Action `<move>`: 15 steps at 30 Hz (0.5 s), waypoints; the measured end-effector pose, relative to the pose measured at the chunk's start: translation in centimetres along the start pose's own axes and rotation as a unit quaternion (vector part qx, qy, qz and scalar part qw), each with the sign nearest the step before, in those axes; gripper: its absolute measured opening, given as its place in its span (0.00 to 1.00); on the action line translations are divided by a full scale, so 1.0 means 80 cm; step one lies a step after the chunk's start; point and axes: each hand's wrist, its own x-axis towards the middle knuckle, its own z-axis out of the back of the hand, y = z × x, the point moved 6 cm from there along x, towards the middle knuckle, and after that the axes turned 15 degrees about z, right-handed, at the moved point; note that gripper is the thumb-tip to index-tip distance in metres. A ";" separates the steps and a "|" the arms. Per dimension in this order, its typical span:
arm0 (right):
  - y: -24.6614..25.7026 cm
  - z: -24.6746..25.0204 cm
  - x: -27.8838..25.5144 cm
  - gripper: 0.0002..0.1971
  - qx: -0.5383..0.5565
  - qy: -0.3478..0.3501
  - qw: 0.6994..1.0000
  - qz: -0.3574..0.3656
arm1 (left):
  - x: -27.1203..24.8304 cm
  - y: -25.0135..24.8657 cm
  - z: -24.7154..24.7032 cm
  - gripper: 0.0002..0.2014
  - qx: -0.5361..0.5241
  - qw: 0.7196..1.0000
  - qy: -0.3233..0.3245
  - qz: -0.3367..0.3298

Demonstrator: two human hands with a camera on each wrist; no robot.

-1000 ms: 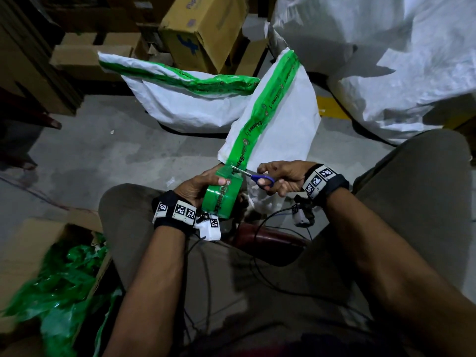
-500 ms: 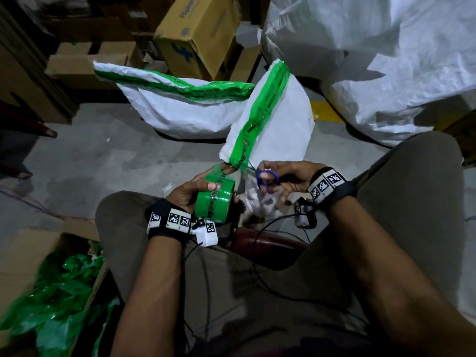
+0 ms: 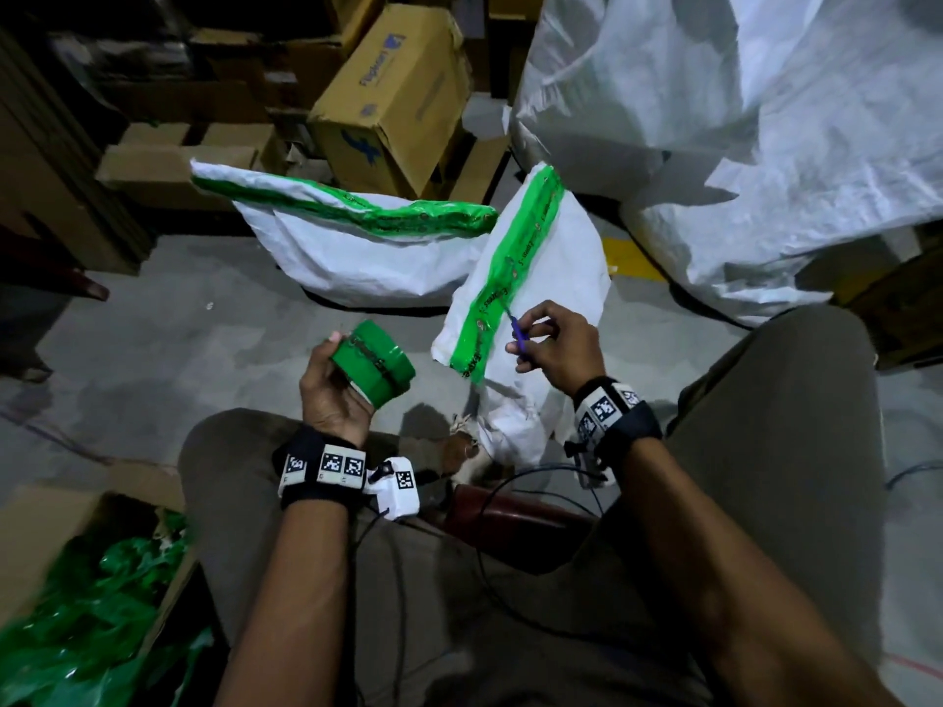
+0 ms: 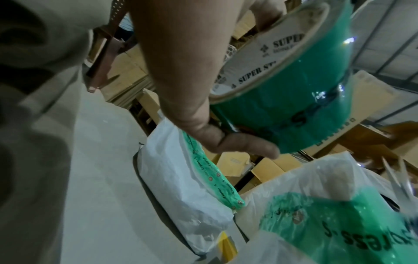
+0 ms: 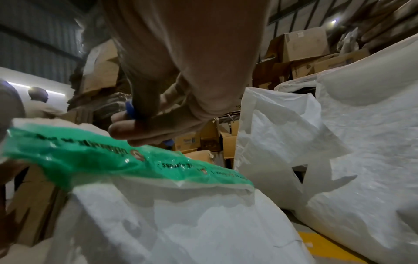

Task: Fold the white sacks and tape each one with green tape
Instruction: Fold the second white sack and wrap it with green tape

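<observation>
A: Head view: big white sack (image 3: 551,278) stands on the floor between the knees, green tape strip (image 3: 510,267) running along its folded top edge. Woven plastic by the look of it, so probably light, floppy, slick. I'd take it at the taped fold, the stiffest part.

B: And the second sack (image 3: 357,257)?

A: Just behind and to the left, lying on the floor, already taped along its top.

B: Tape roll (image 3: 371,363)?

A: Rigid cardboard core, glossy outside, likely slippery. Best held through the core plus the outer face. Left hand (image 3: 334,395) does about that: fingers curled around it, thumb on the outer wrap in the left wrist view.

B: Right hand (image 3: 553,349)?

A: Fingers closed on small blue-handled scissors (image 3: 518,331), tips touching the strip. Blades open or closed, can't tell.
</observation>
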 end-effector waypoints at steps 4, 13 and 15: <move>0.025 -0.010 -0.002 0.12 -0.035 0.006 0.998 0.053 | -0.007 0.003 -0.011 0.08 0.036 0.999 -0.027 -0.016; 0.080 -0.028 -0.023 0.16 0.143 0.070 0.986 0.050 | -0.037 0.002 -0.088 0.47 0.450 0.875 0.036 -0.175; 0.093 -0.029 -0.026 0.19 0.200 0.085 0.975 0.056 | -0.048 0.011 -0.117 0.49 0.517 0.833 0.080 -0.180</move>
